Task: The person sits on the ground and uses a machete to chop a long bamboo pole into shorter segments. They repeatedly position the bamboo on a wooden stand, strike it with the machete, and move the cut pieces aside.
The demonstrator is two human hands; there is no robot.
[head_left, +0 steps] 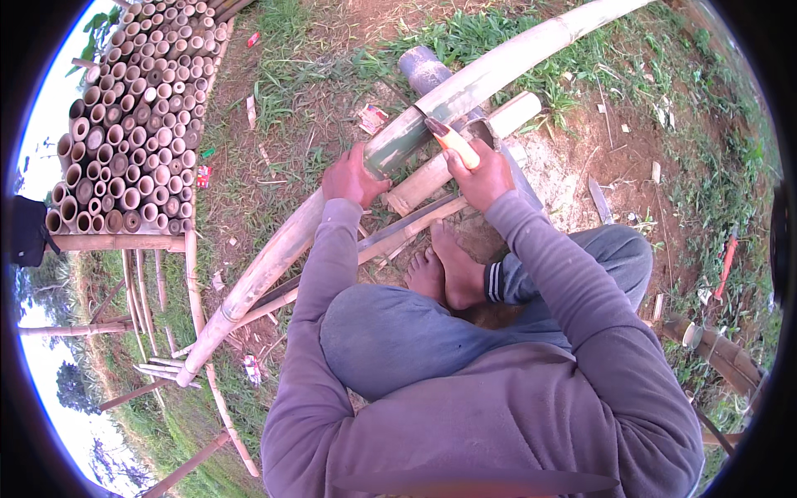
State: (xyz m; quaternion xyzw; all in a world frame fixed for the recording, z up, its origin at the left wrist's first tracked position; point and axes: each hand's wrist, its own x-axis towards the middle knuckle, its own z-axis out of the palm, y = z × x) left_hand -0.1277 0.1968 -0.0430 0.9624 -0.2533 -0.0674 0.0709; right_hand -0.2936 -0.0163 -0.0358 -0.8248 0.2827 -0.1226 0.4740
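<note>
At nine to eleven o'clock we see a stack of cut bamboo tubes (133, 116), open ends toward us, resting on a bamboo rail (116, 242). Running from about seven o'clock up to one o'clock is the long bamboo pole (274, 257) we are working on, green where its skin has been shaved near the middle. Our left hand (353, 176) sits at the centre-left, its grip wrapped down over the pole to steady it. Just right of it, our right hand (481, 176) has its grip pressed tight round the pale handle of a knife (452, 141), the blade laid against the pole at about twelve o'clock. Under the pole lie a shorter bamboo piece (465, 149) and a dark pipe (423, 68); our bare feet (448, 270) rest on the dirt at the centre, beside split slats. We judge the main risk is the blade skating along the smooth, rounded skin toward the left hand, which is near; the pole could also roll on its supports and send the knife down toward the feet.
</note>
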